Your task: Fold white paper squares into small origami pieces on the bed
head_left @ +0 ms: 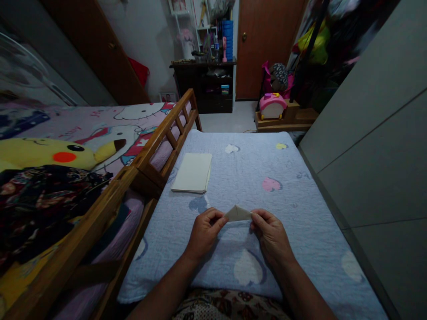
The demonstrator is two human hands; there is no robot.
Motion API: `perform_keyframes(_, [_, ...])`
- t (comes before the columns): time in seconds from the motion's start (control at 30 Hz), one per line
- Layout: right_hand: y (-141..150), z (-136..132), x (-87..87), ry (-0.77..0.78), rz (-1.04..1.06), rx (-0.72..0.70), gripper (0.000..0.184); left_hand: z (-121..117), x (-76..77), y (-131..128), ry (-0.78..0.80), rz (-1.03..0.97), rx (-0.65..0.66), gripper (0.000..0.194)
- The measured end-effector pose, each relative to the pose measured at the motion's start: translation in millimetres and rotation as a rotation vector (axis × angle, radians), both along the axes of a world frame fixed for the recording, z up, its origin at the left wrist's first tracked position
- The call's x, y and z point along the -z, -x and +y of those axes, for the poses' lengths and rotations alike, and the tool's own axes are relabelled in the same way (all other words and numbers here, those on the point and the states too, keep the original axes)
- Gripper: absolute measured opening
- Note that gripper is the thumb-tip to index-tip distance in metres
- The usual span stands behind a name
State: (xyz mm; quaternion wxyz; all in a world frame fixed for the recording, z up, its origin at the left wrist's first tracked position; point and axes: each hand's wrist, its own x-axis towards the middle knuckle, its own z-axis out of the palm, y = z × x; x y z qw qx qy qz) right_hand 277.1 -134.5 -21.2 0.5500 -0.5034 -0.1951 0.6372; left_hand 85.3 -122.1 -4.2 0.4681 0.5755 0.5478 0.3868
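The left hand (204,233) and right hand (271,236) grasped the light, flimsy folded paper (237,214), pinching its two side corners.

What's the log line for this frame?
left hand: pinching folded paper | right hand: pinching same paper | beside: paper stack on quilt

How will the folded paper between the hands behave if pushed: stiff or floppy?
The folded paper is probably light: the left hand and right hand pinch only its ends. Its sharp crease suggests some stiffness along the fold.
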Motion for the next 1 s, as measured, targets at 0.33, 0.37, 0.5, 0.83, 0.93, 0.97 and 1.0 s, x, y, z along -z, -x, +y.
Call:
perform_keyframes(0.33, [-3, 2, -1.4, -0.039, -0.068, -0.110, 0.036, 4, -1.3, 2, 0.037, -0.024, 0.079, 0.024])
perform_keyframes(0.37, [-3, 2, -2.3, -0.056, -0.103, -0.135, 0.035, 5, -2.2, 1, 0.032, -0.022, 0.090, 0.024])
perform_keyframes(0.5, [-4, 1, -7.4, -0.141, -0.281, -0.228, 0.034, 5, -4.6, 1, 0.013, 0.004, 0.133, 0.025])
perform_keyframes(0.83, [-12, 4, -6.8, -0.170, -0.300, -0.293, 0.040, 4, 3.0, 8, 0.131, 0.037, 0.198, 0.037])
perform_keyframes(0.93, [-16, 6, -1.8, -0.134, -0.177, -0.333, 0.036, 9, 4.1, 9, 0.151, 0.008, 0.187, 0.038])
perform_keyframes(0.97, [-17, 7, -0.6, -0.121, -0.156, -0.335, 0.036, 12, 3.8, 9, 0.158, 0.007, 0.189, 0.039])
perform_keyframes(1.0, [-18, 8, 0.2, -0.108, -0.145, -0.328, 0.037, 15, 3.2, 9, 0.164, 0.015, 0.192, 0.041])
